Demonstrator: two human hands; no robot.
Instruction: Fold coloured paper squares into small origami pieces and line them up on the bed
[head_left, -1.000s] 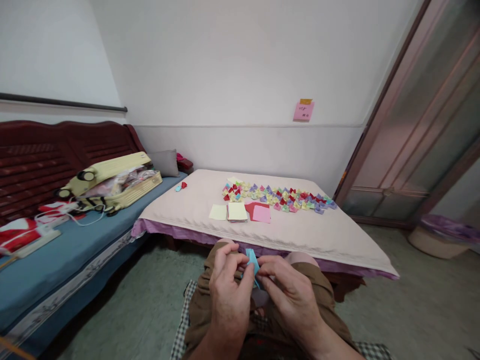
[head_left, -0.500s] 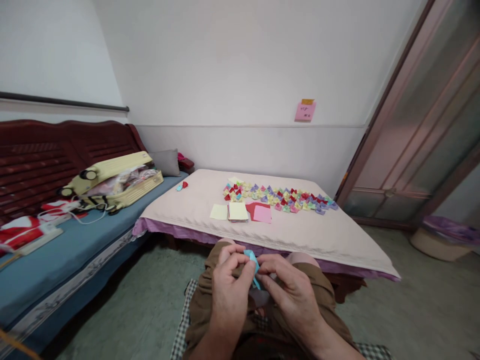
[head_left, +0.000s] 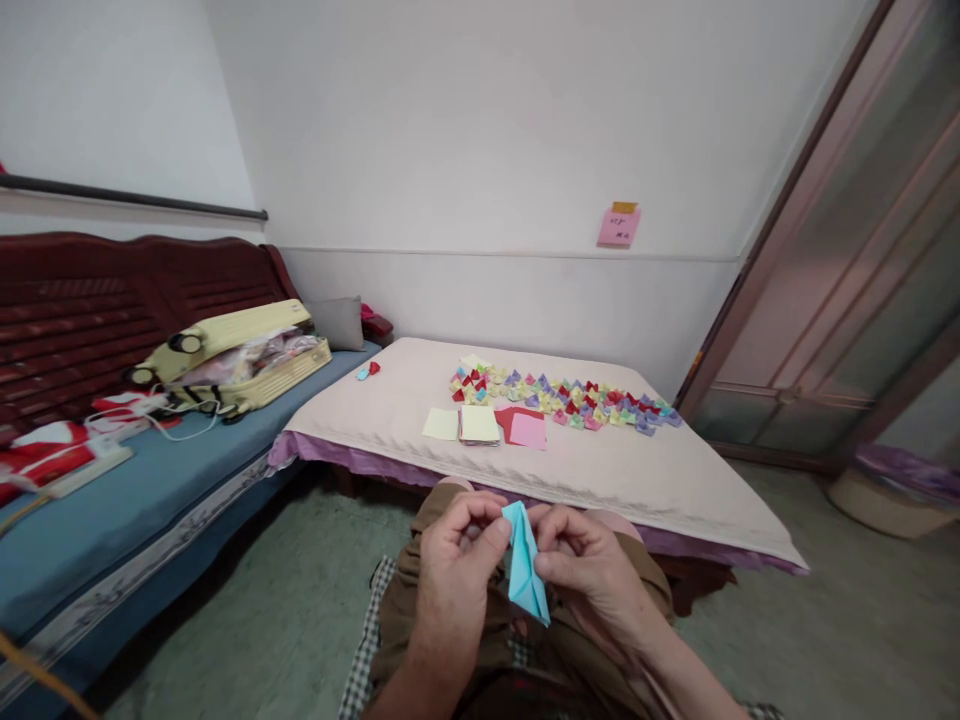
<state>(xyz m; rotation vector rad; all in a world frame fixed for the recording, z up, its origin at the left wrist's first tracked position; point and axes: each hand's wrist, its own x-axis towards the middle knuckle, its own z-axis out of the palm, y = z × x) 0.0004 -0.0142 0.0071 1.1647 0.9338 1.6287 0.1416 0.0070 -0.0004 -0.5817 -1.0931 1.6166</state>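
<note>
A folded light-blue paper (head_left: 527, 572) is held up over my lap, its creased face turned toward me and its lower end pointed. My left hand (head_left: 466, 560) pinches its upper left edge between thumb and fingers. On the other side, my right hand (head_left: 581, 555) grips the right edge, thumb in front and fingers curled behind. Past my knees, on the cloth-covered table (head_left: 360, 440), lie a stack of pale yellow paper squares (head_left: 478, 424), a single yellow sheet (head_left: 441, 424) and a pink square (head_left: 529, 431) over red paper.
Many small folded paper pieces (head_left: 577, 400) in several colours spread along the table's back. A red and a blue piece (head_left: 368, 371) lie at its left corner. Left stands a blue-covered bench (head_left: 195, 470) with an open yellow suitcase (head_left: 232, 360). A lined bin (head_left: 896, 490) stands at right.
The blue paper has turned from nearly edge-on to showing a broad creased face. My hands have moved slightly apart around it, both still gripping. The view has shifted a little.
</note>
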